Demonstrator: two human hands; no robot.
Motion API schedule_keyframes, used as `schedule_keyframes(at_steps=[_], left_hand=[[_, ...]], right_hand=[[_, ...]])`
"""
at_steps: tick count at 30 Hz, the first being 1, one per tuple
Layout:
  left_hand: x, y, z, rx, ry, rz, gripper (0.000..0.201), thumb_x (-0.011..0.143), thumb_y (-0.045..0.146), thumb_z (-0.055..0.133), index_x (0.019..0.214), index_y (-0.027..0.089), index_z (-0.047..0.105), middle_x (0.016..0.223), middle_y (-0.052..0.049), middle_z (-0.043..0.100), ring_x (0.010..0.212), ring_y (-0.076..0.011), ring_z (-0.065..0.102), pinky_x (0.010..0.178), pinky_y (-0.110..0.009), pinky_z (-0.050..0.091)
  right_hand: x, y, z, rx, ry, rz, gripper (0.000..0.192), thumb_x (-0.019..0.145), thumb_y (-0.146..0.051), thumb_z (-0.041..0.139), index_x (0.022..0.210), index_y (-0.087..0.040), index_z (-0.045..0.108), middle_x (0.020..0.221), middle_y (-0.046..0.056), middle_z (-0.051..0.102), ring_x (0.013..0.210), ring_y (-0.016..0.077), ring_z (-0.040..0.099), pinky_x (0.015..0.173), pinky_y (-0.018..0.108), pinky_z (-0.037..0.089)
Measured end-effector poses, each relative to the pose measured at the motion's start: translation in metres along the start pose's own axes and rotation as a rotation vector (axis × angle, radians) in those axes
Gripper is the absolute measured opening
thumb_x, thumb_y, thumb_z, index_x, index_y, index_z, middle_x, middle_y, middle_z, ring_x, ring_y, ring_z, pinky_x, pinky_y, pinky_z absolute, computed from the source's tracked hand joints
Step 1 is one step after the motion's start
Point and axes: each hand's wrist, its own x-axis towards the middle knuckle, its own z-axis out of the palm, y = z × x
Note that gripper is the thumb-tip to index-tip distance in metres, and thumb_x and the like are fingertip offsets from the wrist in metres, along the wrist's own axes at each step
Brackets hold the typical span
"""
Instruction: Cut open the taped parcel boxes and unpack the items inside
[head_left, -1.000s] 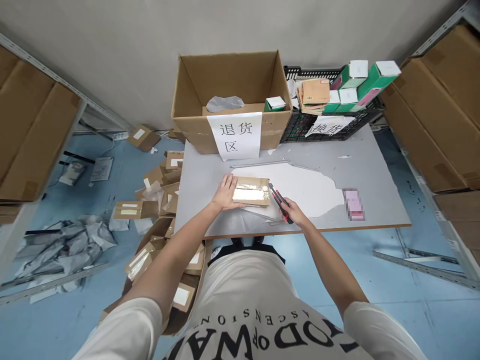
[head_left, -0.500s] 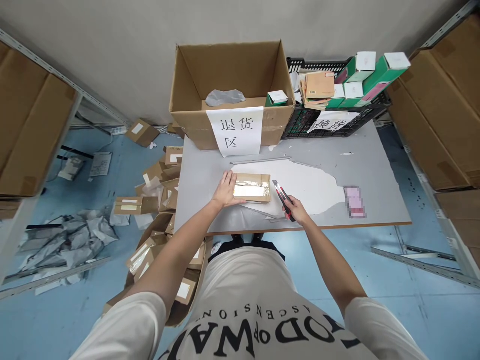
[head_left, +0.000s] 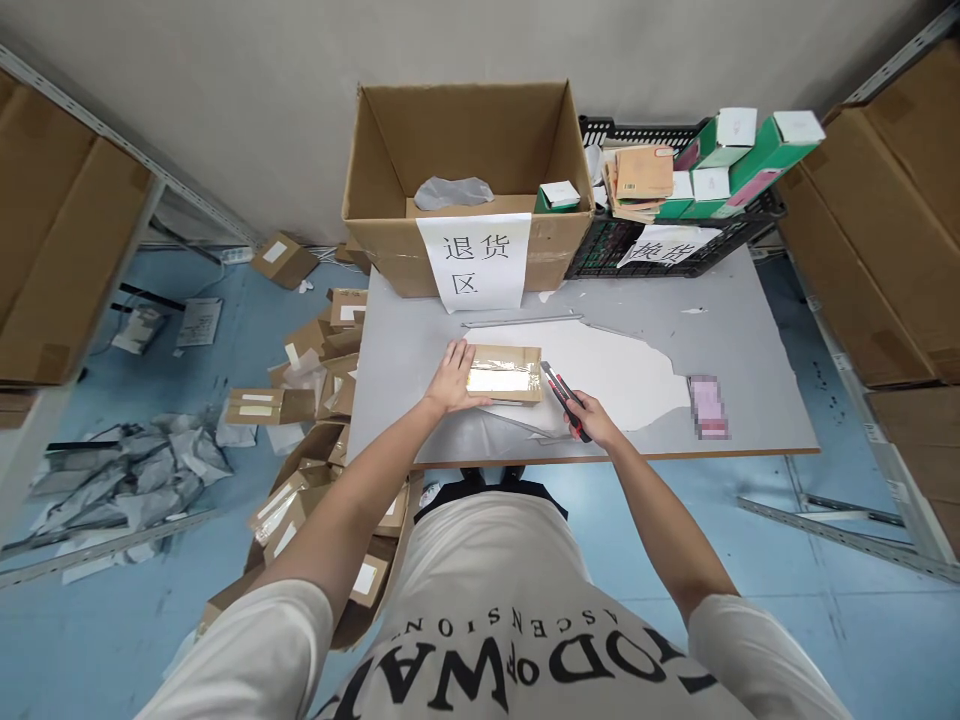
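A small taped cardboard box with a white label lies on the white sheet on the table. My left hand grips its left end, the thumb along the near side and the fingers at the far side. In my right hand is a box cutter with a red and black handle. Its blade points up and left, close by the box's right end; whether it touches the cardboard I cannot tell.
Behind stand a large open carton with a paper sign and a black crate of green boxes and booklets. A pixelated pink item lies at the right on the grey table. Small cartons crowd the floor at left.
The box cutter has shifted slightly left, bringing its tip closer to the box's right end. My left hand and the box have stayed in place.
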Motion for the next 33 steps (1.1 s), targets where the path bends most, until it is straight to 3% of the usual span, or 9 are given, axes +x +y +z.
schedule_keyframes(at_steps=[6,10,15,28,33], left_hand=[[0.001,0.003,0.001,-0.016,0.021,0.006,0.122,0.059,0.079,0.055,0.143,-0.003,0.021,0.148,-0.026,0.024,0.140,-0.0424,0.004,0.113,-0.054,0.011],[0.000,0.009,0.000,-0.015,0.033,-0.051,0.120,0.061,0.079,0.054,0.143,-0.001,0.020,0.148,-0.028,0.022,0.140,-0.0434,0.007,0.110,-0.056,0.018],[-0.001,0.012,-0.001,-0.020,0.012,-0.107,0.121,0.060,0.081,0.053,0.144,0.001,0.017,0.148,-0.029,0.021,0.139,-0.0439,0.008,0.105,-0.057,0.025],[-0.002,0.008,0.001,-0.021,0.027,-0.070,0.123,0.059,0.082,0.052,0.144,0.001,0.016,0.148,-0.029,0.020,0.139,-0.0437,0.008,0.105,-0.056,0.025],[-0.001,0.007,0.000,-0.040,0.028,-0.061,0.123,0.058,0.081,0.054,0.145,0.002,0.016,0.148,-0.028,0.020,0.139,-0.0443,0.008,0.105,-0.057,0.024]], right_hand=[[0.011,-0.009,-0.009,-0.066,-0.022,0.014,0.043,0.078,-0.059,0.056,0.098,-0.022,0.048,0.058,-0.004,0.058,0.034,0.0095,0.049,0.031,0.020,0.036],[0.011,-0.011,-0.018,-0.083,-0.063,0.055,0.044,0.077,-0.060,0.058,0.096,-0.021,0.048,0.054,-0.005,0.056,0.031,0.0094,0.046,0.029,0.020,0.034],[-0.002,-0.009,-0.025,-0.117,-0.109,0.063,0.042,0.077,-0.060,0.057,0.090,-0.021,0.048,0.053,-0.006,0.055,0.031,0.0090,0.046,0.030,0.020,0.034],[-0.032,-0.003,-0.028,-0.167,-0.222,0.197,0.040,0.076,-0.058,0.061,0.088,-0.021,0.051,0.054,-0.004,0.057,0.033,0.0084,0.047,0.030,0.019,0.033],[-0.036,0.003,-0.026,-0.143,-0.215,0.157,0.042,0.076,-0.059,0.060,0.091,-0.021,0.052,0.057,-0.004,0.057,0.034,0.0087,0.048,0.031,0.019,0.033]])
